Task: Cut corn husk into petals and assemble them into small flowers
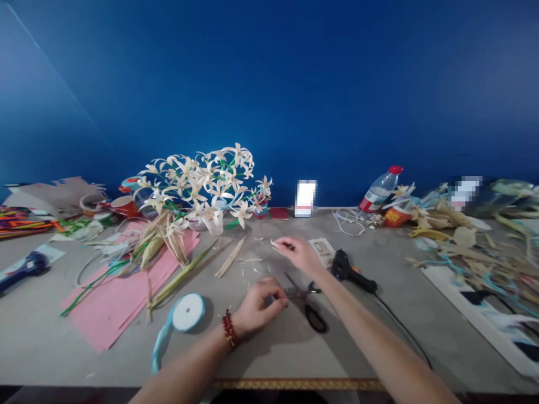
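Observation:
My right hand is pinched shut on a small pale strip, held a little above the table. Lower and to the left, my left hand has its fingers curled and thumb tip pressed in; I cannot make out anything between them. Black-handled scissors lie open, partly hidden behind my hands. Several thin pale scraps are scattered beyond my left hand. Right of my right hand are a card with pale strips and a black glue gun. A roll of light blue ribbon lies left of my left wrist.
White husk-like flowers stand in cups at the back. Pink sheets with dried husks lie left. A red-capped bottle leans near the blue wall. Husk scraps crowd the right, beside a white tray edge. The glue gun's cord runs forward.

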### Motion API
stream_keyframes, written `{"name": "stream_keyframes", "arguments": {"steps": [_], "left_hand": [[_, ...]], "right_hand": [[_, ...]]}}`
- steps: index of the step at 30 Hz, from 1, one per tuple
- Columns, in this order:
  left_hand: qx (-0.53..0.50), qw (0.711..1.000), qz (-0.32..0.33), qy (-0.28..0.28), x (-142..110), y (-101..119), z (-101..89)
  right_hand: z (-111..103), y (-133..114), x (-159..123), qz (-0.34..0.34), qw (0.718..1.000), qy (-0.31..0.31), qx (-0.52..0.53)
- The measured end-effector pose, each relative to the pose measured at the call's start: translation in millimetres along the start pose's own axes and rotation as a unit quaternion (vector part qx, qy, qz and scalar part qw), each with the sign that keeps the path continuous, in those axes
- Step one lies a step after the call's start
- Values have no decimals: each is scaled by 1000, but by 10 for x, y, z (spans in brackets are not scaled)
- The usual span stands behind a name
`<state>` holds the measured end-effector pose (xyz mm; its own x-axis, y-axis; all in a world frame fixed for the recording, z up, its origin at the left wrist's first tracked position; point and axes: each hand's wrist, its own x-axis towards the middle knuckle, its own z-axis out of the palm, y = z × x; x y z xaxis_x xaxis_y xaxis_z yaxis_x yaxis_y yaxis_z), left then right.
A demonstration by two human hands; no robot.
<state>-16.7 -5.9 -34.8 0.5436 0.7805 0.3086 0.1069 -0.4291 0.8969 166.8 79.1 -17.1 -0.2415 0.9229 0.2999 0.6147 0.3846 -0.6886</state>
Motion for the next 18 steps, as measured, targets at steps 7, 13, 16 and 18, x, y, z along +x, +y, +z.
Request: {"name": "stream_keyframes", "arguments": {"steps": [7, 13, 16, 18], "left_hand": [[80, 995, 58, -6, -16, -65, 22], [82, 995, 53, 32, -10, -17, -15], [100, 993, 61, 22, 0, 17, -11], [115, 991, 60, 23, 15, 20, -18]], "right_hand": [[322, 80, 527, -47, 992, -13, -119], [270, 167, 423, -30, 989, 31, -139], [138, 201, 236, -6, 990, 52, -129], [62, 221, 113, 7, 992, 50, -117]]}}
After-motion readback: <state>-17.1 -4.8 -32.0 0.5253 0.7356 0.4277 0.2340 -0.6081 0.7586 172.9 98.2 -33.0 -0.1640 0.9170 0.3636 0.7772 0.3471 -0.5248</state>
